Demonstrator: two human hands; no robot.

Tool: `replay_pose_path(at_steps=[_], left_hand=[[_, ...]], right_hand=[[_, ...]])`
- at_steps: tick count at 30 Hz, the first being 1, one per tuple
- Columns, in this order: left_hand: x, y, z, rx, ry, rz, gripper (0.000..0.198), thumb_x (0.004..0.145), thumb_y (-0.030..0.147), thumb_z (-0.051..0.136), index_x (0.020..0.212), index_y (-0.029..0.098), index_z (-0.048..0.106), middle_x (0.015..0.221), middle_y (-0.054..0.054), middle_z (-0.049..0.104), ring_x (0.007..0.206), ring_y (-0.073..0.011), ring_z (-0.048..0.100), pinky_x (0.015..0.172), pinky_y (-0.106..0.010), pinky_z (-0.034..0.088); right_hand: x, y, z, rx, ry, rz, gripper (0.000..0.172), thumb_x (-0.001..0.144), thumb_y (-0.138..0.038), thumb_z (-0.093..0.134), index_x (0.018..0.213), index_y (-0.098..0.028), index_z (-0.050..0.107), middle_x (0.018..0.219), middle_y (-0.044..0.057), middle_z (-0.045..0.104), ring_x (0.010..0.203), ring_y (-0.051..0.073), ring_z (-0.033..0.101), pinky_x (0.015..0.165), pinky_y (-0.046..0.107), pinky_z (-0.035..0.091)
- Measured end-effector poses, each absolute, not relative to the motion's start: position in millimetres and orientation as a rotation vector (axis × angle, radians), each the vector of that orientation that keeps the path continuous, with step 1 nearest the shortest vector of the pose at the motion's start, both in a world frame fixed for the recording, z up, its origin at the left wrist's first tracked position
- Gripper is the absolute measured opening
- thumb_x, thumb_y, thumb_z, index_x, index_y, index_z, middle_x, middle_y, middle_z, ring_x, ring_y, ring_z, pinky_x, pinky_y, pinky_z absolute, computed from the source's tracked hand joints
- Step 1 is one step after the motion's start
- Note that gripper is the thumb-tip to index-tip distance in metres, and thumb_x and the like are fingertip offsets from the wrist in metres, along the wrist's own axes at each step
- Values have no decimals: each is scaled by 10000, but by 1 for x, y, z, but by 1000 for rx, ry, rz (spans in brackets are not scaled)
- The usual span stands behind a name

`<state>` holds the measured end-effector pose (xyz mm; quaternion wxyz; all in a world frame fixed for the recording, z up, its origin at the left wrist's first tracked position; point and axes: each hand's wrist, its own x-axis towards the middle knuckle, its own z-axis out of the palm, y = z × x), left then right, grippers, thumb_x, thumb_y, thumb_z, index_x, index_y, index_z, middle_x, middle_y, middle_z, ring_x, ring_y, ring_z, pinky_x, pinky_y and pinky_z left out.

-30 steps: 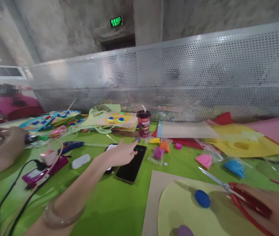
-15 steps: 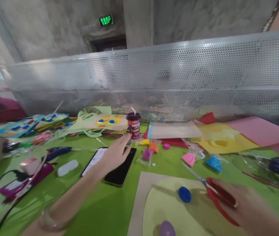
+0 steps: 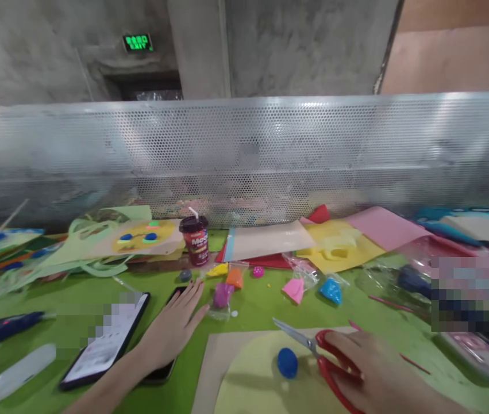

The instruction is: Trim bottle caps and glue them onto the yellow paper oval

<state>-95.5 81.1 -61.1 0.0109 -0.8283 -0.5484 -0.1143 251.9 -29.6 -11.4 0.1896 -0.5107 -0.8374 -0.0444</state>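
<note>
My left hand (image 3: pixel 177 322) is stretched out palm down over a black phone (image 3: pixel 162 374), fingers extended and holding nothing. Just beyond its fingertips lie a dark grey ball (image 3: pixel 185 276) and a bag of purple clay (image 3: pixel 223 294). In my right hand (image 3: pixel 377 368) are scissors (image 3: pixel 302 336) with red handles, their blades pointing left and away from me. Below the blades, a blue clay disc (image 3: pixel 288 363) rests on a pale yellow round shape (image 3: pixel 248 379) on a beige sheet (image 3: pixel 204 368).
A lit phone (image 3: pixel 108 339) and a white case (image 3: pixel 22 371) lie left. A drink cup with straw (image 3: pixel 195 241) stands at the back. Bagged orange (image 3: pixel 234 278), pink (image 3: pixel 295 290) and blue clay (image 3: pixel 331 291) lie ahead, before coloured sheets (image 3: pixel 265 241) and a perforated metal panel (image 3: pixel 244 149).
The view has turned right. My left hand has drawn back from the dark grey ball, which stays by the cup. The scissors remain in my right hand. Another hand at far left is out of view.
</note>
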Motion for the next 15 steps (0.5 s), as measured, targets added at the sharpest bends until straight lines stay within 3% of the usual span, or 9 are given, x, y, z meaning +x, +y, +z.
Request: replay_pose_path(at_steps=[5,8,11,13,15], left_hand=[[-87,73,-40,-2488,-1798,-348,457,886,276,232,1173,140,561,1251,-100,529,1114,-241,535,909,-379,443],[-82,63,-22,-2411,-1814,-235,420,863,232,262,1065,163,624,1073,-111,655,888,-285,649,739,-397,505],[-83,52,-23,-2366,-1784,-519,432,875,335,260,1095,181,598,1111,-87,641,994,-267,610,819,-371,484],[-89,47,-34,-2372,-1681,-708,513,861,420,268,1235,146,488,1259,-106,533,1133,-262,520,930,-383,427],[-97,44,-49,-2523,-1545,-614,592,812,491,331,1250,119,477,1321,-126,458,1220,-287,420,981,-426,379]], right_hand=[[263,-19,-12,-1710,-2176,-85,238,824,-340,433,909,-185,592,625,31,644,506,167,571,466,268,398],[278,-7,-11,-1756,-2159,-82,249,835,-306,489,1027,-163,560,916,80,644,774,186,604,655,309,469],[292,2,-11,-1732,-2262,-51,248,844,-314,540,1038,-162,557,1085,68,572,992,200,536,843,408,435],[297,3,-10,-1741,-2326,-29,235,851,-329,539,1012,-161,571,1080,60,568,988,198,535,849,428,433],[299,0,-8,-1759,-2358,-11,229,858,-327,530,1010,-161,573,1070,58,572,959,192,548,831,417,448]])
